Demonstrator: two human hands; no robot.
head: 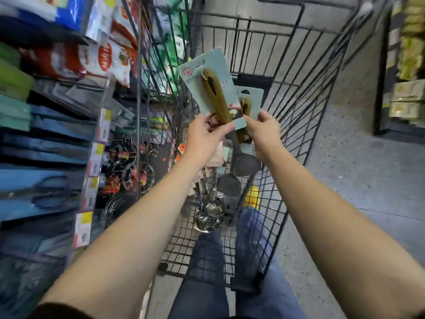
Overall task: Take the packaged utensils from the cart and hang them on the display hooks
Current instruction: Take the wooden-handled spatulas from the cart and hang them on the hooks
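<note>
Head view looks down two bare forearms into a black wire cart [299, 88] parked against store shelving. The left grip [207, 132] is clenched on the lower edge of a pale blue carded utensil [202, 84], thumb across the front of the card, which tilts up and away so its hang hole stays topmost and free. The right grip [264, 132] pinches the lower right corner of a second carded utensil [251, 100] just behind the first and overlapping it. Both are raised above the cart, their dark spoon heads [248, 162] dangling below the hands. Holding each card low probably leaves the top clear to slip onto a peg, and one pack per hand looks like a way of separating the pair. More stock waits on the cart floor: shiny metal ladles [209, 215] in a heap. To the left, wire whisks [124, 166] hang on the display, though the hooks themselves are too blurred to make out. Neither pack is hung yet.
</note>
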